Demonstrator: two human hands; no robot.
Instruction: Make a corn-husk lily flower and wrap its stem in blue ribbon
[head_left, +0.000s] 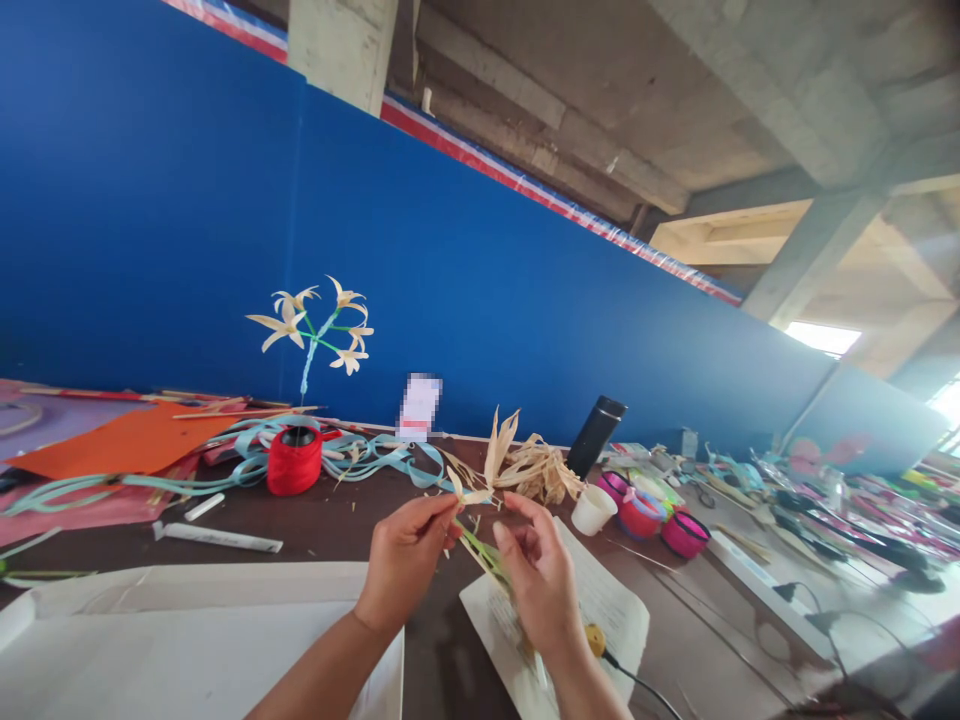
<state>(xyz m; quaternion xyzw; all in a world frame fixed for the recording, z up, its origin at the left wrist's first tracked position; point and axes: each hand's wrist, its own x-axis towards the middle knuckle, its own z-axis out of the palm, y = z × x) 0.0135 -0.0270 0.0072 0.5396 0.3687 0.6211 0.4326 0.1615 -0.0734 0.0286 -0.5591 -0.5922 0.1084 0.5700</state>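
Note:
Between my two hands is a small pale husk flower (469, 493) with pointed petals. My left hand (411, 560) pinches its base between thumb and fingertips. My right hand (541, 565) is just to the right, with its fingers curved and apart near the petal tips; nothing shows in its grasp. Green stems (484, 552) lie below the flower, partly hidden by my right hand, over a printed paper (611, 595). Behind my hands is a heap of dry corn husks (544, 470). A finished-looking stem of several pale flowers (309, 330) stands upright at the back left.
A red thread spool (294, 468) and light blue ribbon (244, 450) lie left. A white tray (300, 580) fills the front left. Right are a white cup (594, 510), a black bottle (596, 437), thread rolls and a power strip (772, 595).

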